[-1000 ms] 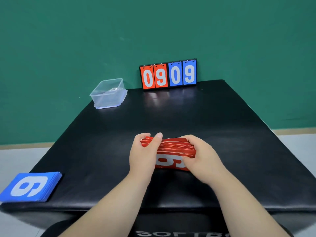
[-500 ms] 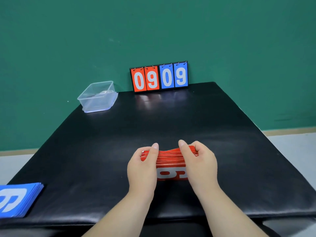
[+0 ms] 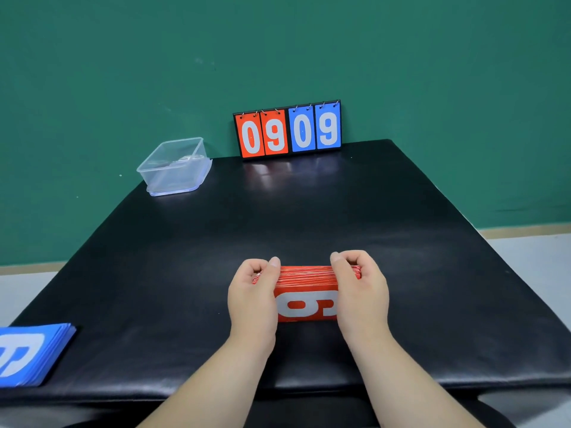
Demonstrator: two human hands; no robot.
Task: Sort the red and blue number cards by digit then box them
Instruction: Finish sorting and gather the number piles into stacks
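A stack of red number cards (image 3: 306, 291) stands on its long edge near the front middle of the black table (image 3: 309, 217), the card facing me showing a white digit lying sideways. My left hand (image 3: 253, 298) grips the stack's left end, thumb on top. My right hand (image 3: 360, 291) grips the right end the same way. A stack of blue number cards (image 3: 34, 353) lies flat at the table's front left corner, partly cut off by the frame edge. A clear plastic box (image 3: 176, 165) sits open at the back left.
A small flip scoreboard (image 3: 289, 131) reading 09 in red and 09 in blue leans against the green wall at the table's back edge. Pale floor shows on both sides of the table.
The loose, fanned red cards have been squared into a tidy block between both hands. My right hand shifted from the stack's front to its right end. The view has drifted rightward.
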